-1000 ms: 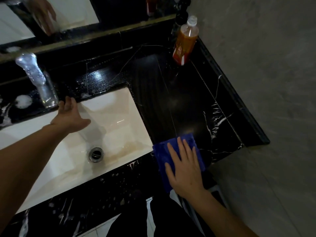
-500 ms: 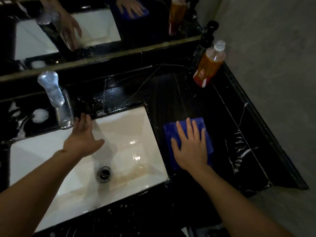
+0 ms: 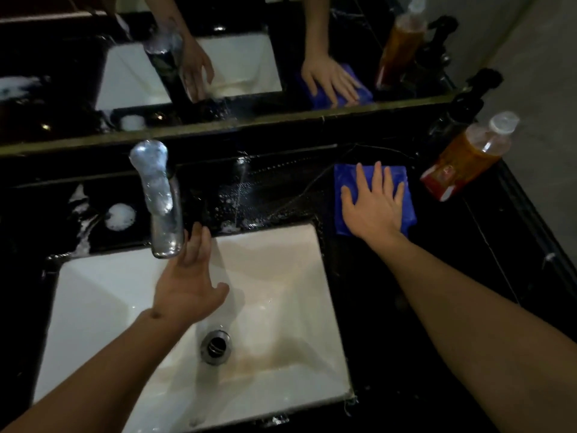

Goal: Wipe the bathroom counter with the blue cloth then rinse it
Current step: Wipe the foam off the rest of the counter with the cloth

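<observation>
Counter: black, glossy stone with thin white veins; wet, with droplets and foam flecks behind the basin.
Cloth: blue, soft, folded to a rough rectangle, flat on the counter at 2 o'clock from the basin, just beside the bottle.
Right hand: palm down on the cloth, fingers straight and spread, pressing, not curled round it.
Left hand: over the basin, fingers relaxed and nearly straight, holding nothing; fingertips close by the tap's base, contact unclear.
Basin: white, rectangular, smooth, a brownish stain near the round metal drain.
Tap: tall chrome cylinder, blurred.
Bottle: clear plastic, amber liquid, red label, white cap, at 3 o'clock from the cloth.
Pump bottle: dark, hard to make out.
Mirror: reflects both hands and the cloth.
Change: cloth and right hand sit farther back toward the mirror than half a second ago; left hand is nearer the tap.
</observation>
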Demonstrator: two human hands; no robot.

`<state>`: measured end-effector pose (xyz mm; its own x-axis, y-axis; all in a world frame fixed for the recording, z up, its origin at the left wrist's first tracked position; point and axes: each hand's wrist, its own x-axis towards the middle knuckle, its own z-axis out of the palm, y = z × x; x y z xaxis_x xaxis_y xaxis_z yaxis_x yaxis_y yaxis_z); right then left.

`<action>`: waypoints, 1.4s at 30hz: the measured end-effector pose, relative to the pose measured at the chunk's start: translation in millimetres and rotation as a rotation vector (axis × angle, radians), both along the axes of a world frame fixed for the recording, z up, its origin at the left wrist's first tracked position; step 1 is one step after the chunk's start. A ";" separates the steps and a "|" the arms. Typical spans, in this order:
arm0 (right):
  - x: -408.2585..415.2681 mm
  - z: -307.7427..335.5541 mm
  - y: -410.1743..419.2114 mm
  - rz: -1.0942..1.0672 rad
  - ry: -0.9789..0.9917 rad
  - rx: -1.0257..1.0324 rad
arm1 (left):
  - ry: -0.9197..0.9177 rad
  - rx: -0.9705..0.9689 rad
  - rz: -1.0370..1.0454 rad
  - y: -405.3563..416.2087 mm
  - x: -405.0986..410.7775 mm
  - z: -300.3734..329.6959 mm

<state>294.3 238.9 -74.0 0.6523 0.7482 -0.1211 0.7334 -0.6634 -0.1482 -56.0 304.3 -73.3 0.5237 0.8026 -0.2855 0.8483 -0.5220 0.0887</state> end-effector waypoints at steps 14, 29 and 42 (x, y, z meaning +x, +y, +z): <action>-101.1 -2.6 112.3 -0.051 0.022 0.096 | -0.142 0.019 0.067 -5.1 2.4 -8.0; -128.2 -8.5 86.9 0.385 -0.034 0.100 | -0.040 0.043 0.218 13.5 -67.9 2.6; -141.0 -7.1 56.5 0.030 -0.089 0.082 | -0.090 0.023 0.124 51.6 -127.0 14.0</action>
